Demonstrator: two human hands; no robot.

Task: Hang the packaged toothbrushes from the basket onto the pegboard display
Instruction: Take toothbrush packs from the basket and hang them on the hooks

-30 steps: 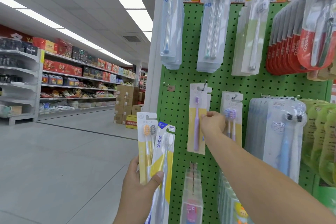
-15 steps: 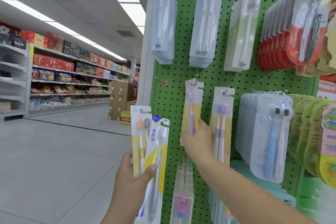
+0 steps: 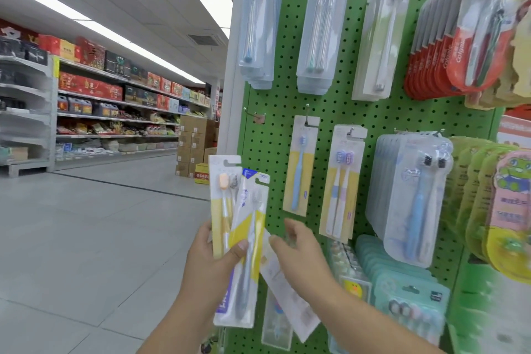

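Observation:
My left hand (image 3: 214, 263) grips a fan of toothbrush packs: a yellow card with orange and grey brushes (image 3: 222, 204) and a white-yellow pack with a grey brush (image 3: 250, 241). Just right of them, my right hand (image 3: 300, 247) has its thumb on the top edge of a tilted white pack (image 3: 287, 296) that runs down behind the palm. On the green pegboard (image 3: 287, 100) a single-brush yellow card (image 3: 300, 167) hangs from a peg, apart from both hands. No basket shows.
An empty peg (image 3: 255, 116) sticks out left of the hung card. A twin-brush card (image 3: 342, 181), clear blue-brush packs (image 3: 411, 198) and green children's packs (image 3: 508, 210) hang to the right. Stacked cartons (image 3: 195, 146) stand in the aisle behind.
My right hand let go of the single-brush card on its peg and dropped down-left to the packs in my left hand. The tilted white pack has come into view.

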